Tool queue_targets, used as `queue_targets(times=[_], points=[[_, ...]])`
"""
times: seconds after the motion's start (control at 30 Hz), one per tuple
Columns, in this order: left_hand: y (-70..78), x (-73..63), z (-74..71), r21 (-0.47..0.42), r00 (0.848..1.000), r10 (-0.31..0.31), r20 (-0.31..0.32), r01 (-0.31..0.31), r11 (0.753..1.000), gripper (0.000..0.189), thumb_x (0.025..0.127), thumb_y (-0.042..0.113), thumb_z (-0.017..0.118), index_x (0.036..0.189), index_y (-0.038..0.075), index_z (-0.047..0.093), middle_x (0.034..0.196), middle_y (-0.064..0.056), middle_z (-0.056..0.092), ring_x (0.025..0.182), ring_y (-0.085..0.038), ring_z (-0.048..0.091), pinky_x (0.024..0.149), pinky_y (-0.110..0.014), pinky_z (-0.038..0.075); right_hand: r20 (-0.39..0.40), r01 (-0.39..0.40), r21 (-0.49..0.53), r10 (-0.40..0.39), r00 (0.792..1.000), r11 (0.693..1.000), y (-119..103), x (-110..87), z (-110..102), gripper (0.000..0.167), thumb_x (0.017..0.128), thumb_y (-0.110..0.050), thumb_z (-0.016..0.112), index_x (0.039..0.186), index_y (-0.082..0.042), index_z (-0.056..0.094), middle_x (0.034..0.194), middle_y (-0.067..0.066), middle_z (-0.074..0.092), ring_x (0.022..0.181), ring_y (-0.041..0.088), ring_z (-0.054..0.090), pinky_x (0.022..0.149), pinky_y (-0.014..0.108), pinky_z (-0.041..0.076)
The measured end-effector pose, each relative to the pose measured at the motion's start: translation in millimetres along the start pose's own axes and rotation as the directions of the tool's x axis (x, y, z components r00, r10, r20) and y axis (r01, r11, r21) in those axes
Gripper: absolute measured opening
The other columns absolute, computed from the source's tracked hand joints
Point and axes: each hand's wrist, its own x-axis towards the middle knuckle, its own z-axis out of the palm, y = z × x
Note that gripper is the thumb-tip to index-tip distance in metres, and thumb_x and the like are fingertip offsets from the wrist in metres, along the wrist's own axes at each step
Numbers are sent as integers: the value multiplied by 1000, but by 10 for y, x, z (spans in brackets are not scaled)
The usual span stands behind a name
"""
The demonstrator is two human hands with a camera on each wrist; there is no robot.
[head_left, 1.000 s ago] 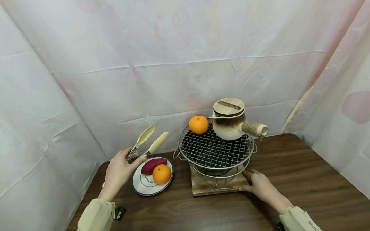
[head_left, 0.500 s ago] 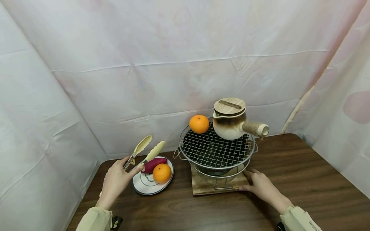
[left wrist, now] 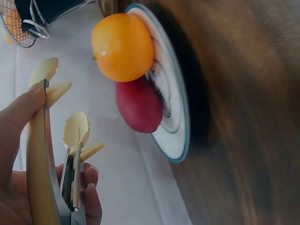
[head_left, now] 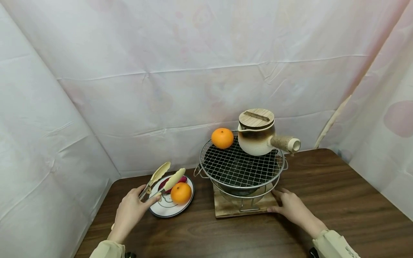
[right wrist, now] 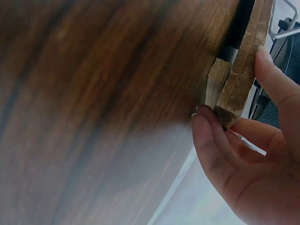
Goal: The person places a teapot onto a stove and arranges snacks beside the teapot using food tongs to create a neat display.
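My left hand [head_left: 130,212] grips a pair of metal tongs with cream tips [head_left: 173,180], their two arms spread apart. In the head view the tips overlap a dark-rimmed white plate [head_left: 157,209], which bears an orange [head_left: 181,193] and a purple sweet potato [head_left: 183,179]. The left wrist view has the tongs beside the plate with nothing between their tips; thumb and fingers lie on opposite arms. At the right front corner of a wooden board [head_left: 230,213], my right hand [head_left: 292,208] holds the edge, thumb on top and fingertips underneath [right wrist: 204,119].
A round wire grill [head_left: 242,170] stands on the board. On its mesh sit another orange [head_left: 222,138] and a clay teapot [head_left: 256,145] with a wooden lid, its rope-wrapped handle [head_left: 280,143] jutting right past the rim. A pale curtain [head_left: 180,89] hangs behind the dark wooden table [head_left: 322,186].
My left hand has come down with the tongs, and their tips have dropped from above the plate to overlap the sweet potato. My right hand keeps its hold on the board.
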Motion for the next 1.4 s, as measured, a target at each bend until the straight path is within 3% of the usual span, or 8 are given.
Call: queue_targets(times=[0.3,0.63,0.87,1.23,1.4], points=[[-80,-150,132,-26,999,-23,25,24,999,96,70,76,65,133,5,55,123,-22,63,99,-35,65,74,-52,52,-4,5,-1,-5,1000,1000,-9,-7,4,79,69,-43,81,121,12,59,119,37,58,105,49,61,87,56,51],[-135,-259,233,-32,998,-33,47,34,999,92,73,69,68,132,0,55,125,-27,61,106,-43,63,78,-56,52,-22,14,0,-14,1000,1000,-3,-2,3,78,68,-43,81,120,12,61,117,35,60,104,48,62,87,55,51],[-129,-310,264,-17,999,-16,42,16,1000,93,70,68,71,131,0,56,121,-26,63,99,-42,66,70,-52,54,-13,4,-3,-4,1000,1000,5,-3,8,79,68,-45,80,121,12,60,118,34,60,105,48,61,88,55,51],[-165,-391,327,7,999,-16,28,16,1000,96,65,68,75,130,-1,57,122,-26,62,102,-46,64,71,-54,54,-10,3,-7,-3,1000,1000,0,-10,8,79,69,-45,80,120,12,60,117,35,60,105,49,61,88,56,50],[-140,-385,353,58,999,-25,31,24,998,99,61,69,76,128,-1,58,119,-24,63,102,-45,64,69,-55,54,-4,-1,-7,1,1000,1000,1,-5,8,80,69,-46,79,121,12,60,118,36,59,106,49,61,88,56,50]])
